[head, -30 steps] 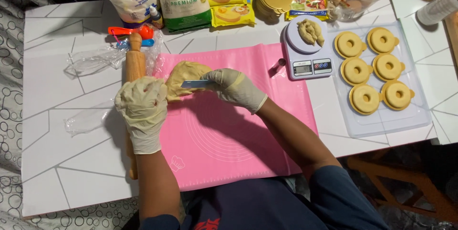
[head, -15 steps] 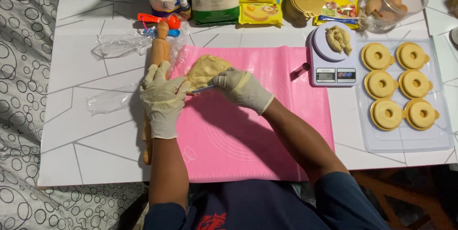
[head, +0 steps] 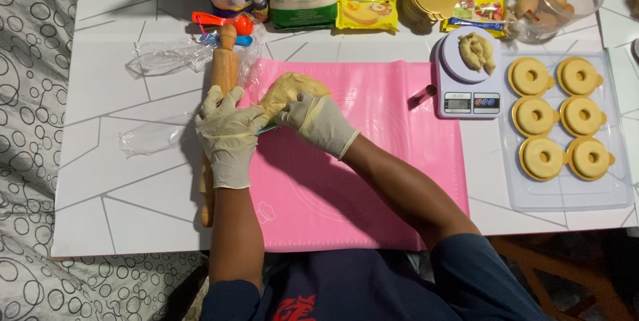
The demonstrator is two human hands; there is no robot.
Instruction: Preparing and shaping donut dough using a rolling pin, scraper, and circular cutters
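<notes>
Two gloved hands work a lump of yellow dough (head: 289,88) on a pink mat (head: 373,161) at the middle of the white surface (head: 106,181).

The left hand (head: 229,131) lies fingers spread, open and flat, at the mat's left edge, partly over a wooden rolling pin (head: 223,71) that runs along that edge. The right hand (head: 318,121) curls over the near side of the dough, its fingers bent; a thin blue-edged tool shows between the hands, but which hand holds it I cannot tell. The dough sits near the mat's far left corner. Right of the mat stands a kitchen scale (head: 466,75) bearing dough pieces, and beyond it a clear tray (head: 566,194) of six ring-shaped pieces at the surface's right edge.
</notes>
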